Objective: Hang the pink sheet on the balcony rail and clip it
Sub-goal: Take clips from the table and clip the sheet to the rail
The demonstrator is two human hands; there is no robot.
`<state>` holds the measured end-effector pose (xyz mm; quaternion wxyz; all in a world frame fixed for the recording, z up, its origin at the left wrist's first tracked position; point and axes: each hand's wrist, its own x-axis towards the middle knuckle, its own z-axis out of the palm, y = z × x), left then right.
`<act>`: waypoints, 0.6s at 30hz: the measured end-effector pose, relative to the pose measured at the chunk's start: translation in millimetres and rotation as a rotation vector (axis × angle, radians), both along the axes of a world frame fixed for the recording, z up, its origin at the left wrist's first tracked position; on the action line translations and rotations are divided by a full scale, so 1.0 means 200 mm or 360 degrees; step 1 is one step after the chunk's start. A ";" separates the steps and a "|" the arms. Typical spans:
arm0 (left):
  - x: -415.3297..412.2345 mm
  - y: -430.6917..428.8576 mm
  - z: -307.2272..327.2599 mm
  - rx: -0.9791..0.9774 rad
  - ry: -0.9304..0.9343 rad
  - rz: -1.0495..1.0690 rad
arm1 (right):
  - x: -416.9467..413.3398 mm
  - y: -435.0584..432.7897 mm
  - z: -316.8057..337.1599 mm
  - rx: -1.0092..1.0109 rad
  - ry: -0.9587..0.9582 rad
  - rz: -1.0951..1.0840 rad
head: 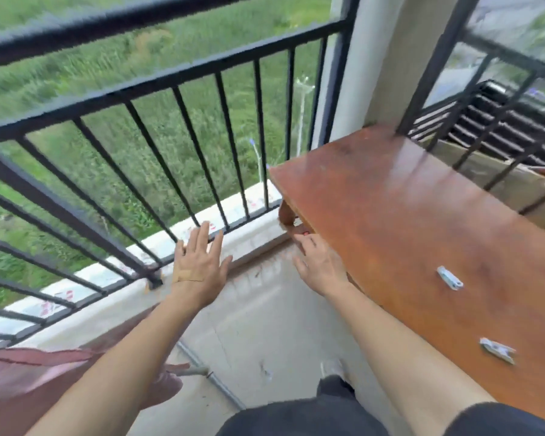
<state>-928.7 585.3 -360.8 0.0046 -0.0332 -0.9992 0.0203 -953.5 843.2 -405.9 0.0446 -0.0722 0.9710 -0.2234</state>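
Observation:
The pink sheet (pixel 19 379) lies bunched at the lower left, low by the balcony wall, partly behind my left forearm. The black balcony rail (pixel 158 80) runs across the upper left with nothing on it. My left hand (pixel 199 269) is stretched out flat with fingers apart, near the foot of the bars, holding nothing. My right hand (pixel 320 265) reaches under the near edge of the wooden table (pixel 390 215), fingers loosely spread, empty. Two pale clips lie on the table: one clip (pixel 449 277) farther off and another clip (pixel 497 350) nearer me.
A concrete ledge (pixel 258 234) runs under the rail bars. A cream pillar (pixel 368 58) stands behind the table's far end. More black railing and a slatted grille (pixel 497 121) are at the upper right. A thin metal pipe (pixel 214 385) lies on the floor.

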 end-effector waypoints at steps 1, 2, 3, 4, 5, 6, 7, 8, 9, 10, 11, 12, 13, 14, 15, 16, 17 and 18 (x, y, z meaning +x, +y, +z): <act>-0.06 0.13 -0.01 0.0053 -0.0019 -0.0081 | 0.02 0.15 0.01 0.0027 0.0022 -0.0123; -0.11 0.27 -0.01 0.0100 -0.0045 -0.0164 | 0.06 0.30 0.02 0.0048 0.0039 -0.0239; -0.15 0.41 -0.02 0.0134 -0.0076 -0.0248 | 0.09 0.44 0.02 0.0075 0.0046 -0.0349; -0.18 0.55 -0.03 0.0164 -0.0114 -0.0329 | 0.14 0.58 0.03 0.0109 0.0044 -0.0456; -0.21 0.69 -0.04 0.0193 -0.0155 -0.0410 | 0.19 0.71 0.04 0.0139 0.0039 -0.0564; -0.23 0.82 -0.06 0.0205 -0.0184 -0.0489 | 0.25 0.83 0.04 0.0163 0.0032 -0.0675; -0.24 0.96 -0.08 0.0198 -0.0208 -0.0567 | 0.30 0.95 0.04 0.0183 0.0016 -0.0783; -0.25 1.08 -0.11 0.0184 -0.0241 -0.0639 | 0.36 1.06 0.03 0.0202 -0.0021 -0.0886; -0.25 1.20 -0.14 0.0181 -0.0280 -0.0700 | 0.41 1.16 0.01 0.0226 -0.0069 -0.0970; -0.25 1.32 -0.17 0.0181 -0.0319 -0.0750 | 0.47 1.25 -0.01 0.0255 -0.0120 -0.1035; -0.24 1.43 -0.20 0.0179 -0.0356 -0.0792 | 0.52 1.34 -0.04 0.0285 -0.0181 -0.1090; -0.22 1.52 -0.25 0.0175 -0.0398 -0.0825 | 0.56 1.42 -0.07 0.0307 -0.0254 -0.1146; -0.21 1.61 -0.29 0.0175 -0.0455 -0.0851 | 0.60 1.49 -0.11 0.0319 -0.0341 -0.1201; -0.19 1.69 -0.34 0.0175 -0.0528 -0.0867 | 0.64 1.55 -0.15 0.0324 -0.0438 -0.1246; -0.16 1.76 -0.40 0.0174 -0.0607 -0.0875 | 0.67 1.61 -0.20 0.0328 -0.0541 -0.1270; -0.14 1.81 -0.46 0.0175 -0.0684 -0.0874 | 0.70 1.66 -0.24 0.0341 -0.0645 -0.1272; -0.11 1.86 -0.51 0.0174 -0.0757 -0.0866 | 0.72 1.71 -0.29 0.0362 -0.0745 -0.1260; -0.09 1.89 -0.57 0.0163 -0.0832 -0.0857 | 0.74 1.75 -0.34 0.0386 -0.0844 -0.1240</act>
